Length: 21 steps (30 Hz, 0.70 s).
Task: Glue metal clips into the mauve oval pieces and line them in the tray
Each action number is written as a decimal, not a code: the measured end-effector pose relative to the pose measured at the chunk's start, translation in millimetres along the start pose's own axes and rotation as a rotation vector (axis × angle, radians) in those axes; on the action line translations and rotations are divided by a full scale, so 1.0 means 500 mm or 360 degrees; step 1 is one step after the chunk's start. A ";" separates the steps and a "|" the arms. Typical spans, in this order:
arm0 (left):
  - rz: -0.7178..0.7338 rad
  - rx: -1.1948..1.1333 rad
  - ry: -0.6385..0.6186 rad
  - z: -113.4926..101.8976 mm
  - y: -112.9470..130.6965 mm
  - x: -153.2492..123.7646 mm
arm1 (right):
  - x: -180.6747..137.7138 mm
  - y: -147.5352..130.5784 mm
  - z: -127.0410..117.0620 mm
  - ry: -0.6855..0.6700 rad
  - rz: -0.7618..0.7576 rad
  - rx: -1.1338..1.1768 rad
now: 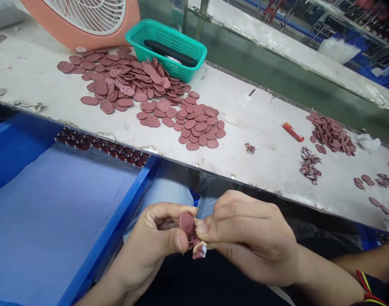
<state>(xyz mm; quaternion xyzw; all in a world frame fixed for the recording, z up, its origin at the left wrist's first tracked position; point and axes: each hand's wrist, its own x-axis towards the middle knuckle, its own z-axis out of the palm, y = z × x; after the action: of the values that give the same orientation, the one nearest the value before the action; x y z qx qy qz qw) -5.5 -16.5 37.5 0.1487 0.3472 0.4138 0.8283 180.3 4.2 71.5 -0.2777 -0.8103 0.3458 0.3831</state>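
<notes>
I have my left hand [149, 238] closed on a reddish-brown oval disc [187, 222], pinched between thumb and fingers. My right hand [254, 233] is also in a pinch, thumb and curled fingers meeting at the disc's other side; a small figure piece [199, 250], dark red with yellowish and white parts, pokes out just below the disc. I cannot tell which fingers bear on it. Both pieces are off the worktop [226, 93], in front of its near edge and above my lap.

To the left, below the near edge, I have a blue crate [109, 231] with a pale blue sheet [60, 221] inside and rows of small dark pieces [101, 146] along its far end, partly under the worktop.

Up on the worktop, a large heap of ovals [143, 80] spreads from the green basket [181, 40] at the far edge, and a lower cluster of ovals [200, 125] runs from it towards the near edge. The basket holds a long black object [168, 53]; an orange fan [60, 25] stands to its left. Further right I see a red lighter [293, 131], a cluster of figure pieces [310, 165] and another oval pile [333, 131] by the far edge. A co-worker's arm [373, 259] shows at my right.
</notes>
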 end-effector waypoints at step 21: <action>-0.0082 -0.0018 0.0194 -0.063 -0.024 0.040 | 0.003 0.050 0.023 -0.0023 0.0135 0.0044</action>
<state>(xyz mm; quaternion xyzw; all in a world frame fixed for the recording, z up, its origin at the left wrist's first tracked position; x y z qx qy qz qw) -12.2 -9.5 -0.7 0.1096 0.3985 0.4025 0.8168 174.7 16.4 47.1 -0.3040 -0.7957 0.3747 0.3661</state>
